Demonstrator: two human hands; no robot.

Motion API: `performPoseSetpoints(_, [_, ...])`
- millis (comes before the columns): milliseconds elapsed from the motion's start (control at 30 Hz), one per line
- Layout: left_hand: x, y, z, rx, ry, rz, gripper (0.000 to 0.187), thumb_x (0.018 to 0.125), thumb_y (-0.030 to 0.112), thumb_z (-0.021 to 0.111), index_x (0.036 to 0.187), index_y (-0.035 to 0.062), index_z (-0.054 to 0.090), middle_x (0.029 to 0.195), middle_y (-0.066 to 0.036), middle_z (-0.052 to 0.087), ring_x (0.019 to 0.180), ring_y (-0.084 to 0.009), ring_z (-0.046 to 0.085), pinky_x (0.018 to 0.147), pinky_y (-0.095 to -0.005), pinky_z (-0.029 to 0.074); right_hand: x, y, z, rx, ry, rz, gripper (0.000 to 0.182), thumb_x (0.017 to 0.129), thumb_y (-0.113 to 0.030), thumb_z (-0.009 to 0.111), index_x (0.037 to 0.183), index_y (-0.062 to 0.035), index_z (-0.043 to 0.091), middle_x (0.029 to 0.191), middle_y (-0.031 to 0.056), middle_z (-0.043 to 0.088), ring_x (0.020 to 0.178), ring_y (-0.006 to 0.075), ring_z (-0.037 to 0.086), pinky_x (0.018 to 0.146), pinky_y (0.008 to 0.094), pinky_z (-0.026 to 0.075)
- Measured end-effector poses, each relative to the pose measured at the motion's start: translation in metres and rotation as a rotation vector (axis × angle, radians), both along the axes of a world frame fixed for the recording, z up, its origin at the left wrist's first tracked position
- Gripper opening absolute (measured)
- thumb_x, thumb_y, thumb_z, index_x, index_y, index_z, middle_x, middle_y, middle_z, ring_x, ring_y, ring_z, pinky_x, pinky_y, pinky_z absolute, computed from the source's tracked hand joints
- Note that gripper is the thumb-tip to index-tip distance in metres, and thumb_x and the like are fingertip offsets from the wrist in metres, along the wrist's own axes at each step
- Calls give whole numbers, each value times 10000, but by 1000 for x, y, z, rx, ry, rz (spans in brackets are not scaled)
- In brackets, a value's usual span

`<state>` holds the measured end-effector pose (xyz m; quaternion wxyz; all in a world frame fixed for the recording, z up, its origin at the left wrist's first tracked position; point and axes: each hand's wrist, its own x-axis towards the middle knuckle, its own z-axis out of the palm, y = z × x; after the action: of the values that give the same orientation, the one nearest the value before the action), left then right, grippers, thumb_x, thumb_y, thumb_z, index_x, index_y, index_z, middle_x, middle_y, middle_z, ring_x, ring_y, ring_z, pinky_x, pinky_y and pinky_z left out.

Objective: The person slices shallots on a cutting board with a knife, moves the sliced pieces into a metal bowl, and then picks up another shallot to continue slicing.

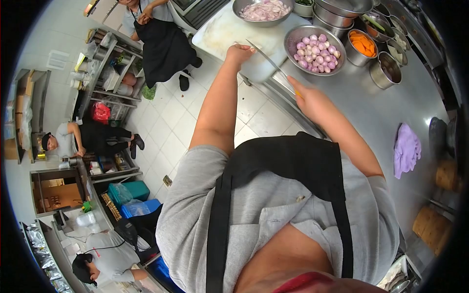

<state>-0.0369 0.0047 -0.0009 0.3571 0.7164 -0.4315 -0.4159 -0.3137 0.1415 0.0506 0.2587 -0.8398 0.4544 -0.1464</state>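
My right hand (309, 99) is closed round the yellow handle of a kitchen knife (267, 59). The blade points up and left, its tip close to my left hand (239, 53). My left hand has its fingers curled together at the edge of a white cutting board (215, 36); whatever they may pinch is too small to make out. Beyond the board stands a metal bowl (288, 18) of sliced shallots (264, 10). Right of the board, a perforated metal bowl (340, 67) holds many whole peeled shallots (317, 52).
Orange carrot pieces (363, 44) fill a metal container beside a steel pot (386, 72). Stacked metal bowls (334, 19) stand behind. A purple cloth (407, 150) lies on the steel counter (364, 110). Three other people are to the left, one (159, 41) near the board. Shelves (105, 73) line the wall.
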Motion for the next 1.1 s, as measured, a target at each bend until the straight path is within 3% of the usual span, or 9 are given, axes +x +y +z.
performPoseSetpoints(200, [7,-7,-17,-40,39,-14,231,779,104,717,939,-7,593,843,-36,619,707,-105,540,651,-213,443,-14,24,32,58,59,-41,535,864,-116,490,1377,-194,361,811,223,594,725,373,578,676,448,455])
performPoseSetpoints(300, [2,-3,-7,-28,14,-29,232,778,108,719,938,-8,597,859,-42,625,734,-114,558,662,-218,450,2,4,17,112,94,-48,540,865,-123,488,1382,-201,353,785,225,593,695,373,576,656,447,458])
performPoseSetpoints(367, [1,-1,-5,-16,-11,-43,238,777,113,720,943,-7,598,868,-46,627,746,-119,566,668,-221,452,15,-14,-11,-10,62,-38,547,864,-128,489,1387,-201,346,732,223,586,644,373,567,629,446,456])
performPoseSetpoints(500, [2,-1,-8,-47,-5,-12,252,763,137,737,926,1,602,833,-34,620,698,-109,536,648,-229,445,13,-12,4,6,25,-37,554,863,-125,490,1390,-210,341,740,228,585,659,370,575,635,442,458])
performPoseSetpoints(567, [0,-1,-6,-57,7,-3,255,759,144,742,920,3,603,823,-31,618,684,-106,528,640,-230,442,0,8,22,135,72,-41,558,866,-121,485,1393,-222,336,813,237,590,719,367,580,666,436,457])
performPoseSetpoints(633, [-1,3,1,-28,-71,-30,251,762,148,740,920,8,605,810,-30,616,684,-109,531,646,-235,450,-12,20,21,94,40,-28,549,867,-124,474,1391,-214,336,803,227,598,722,363,589,671,442,464])
performPoseSetpoints(767, [5,-2,-10,-51,10,-46,230,769,157,735,907,19,614,802,-27,611,687,-115,535,641,-234,449,-16,26,29,65,54,-30,543,869,-125,458,1391,-205,332,779,219,604,727,360,598,679,448,470])
performPoseSetpoints(967, [1,-2,-8,-54,6,-36,205,777,160,730,882,16,629,804,-23,615,678,-114,521,627,-240,440,12,-13,-8,45,60,-30,557,871,-136,483,1396,-236,327,768,242,591,677,376,580,642,442,452])
performPoseSetpoints(1100, [1,1,-7,-73,-3,-9,218,784,165,726,901,6,634,799,-21,627,681,-112,524,633,-239,442,8,-6,10,53,24,-27,556,871,-135,482,1396,-240,329,767,235,594,672,371,579,644,439,453])
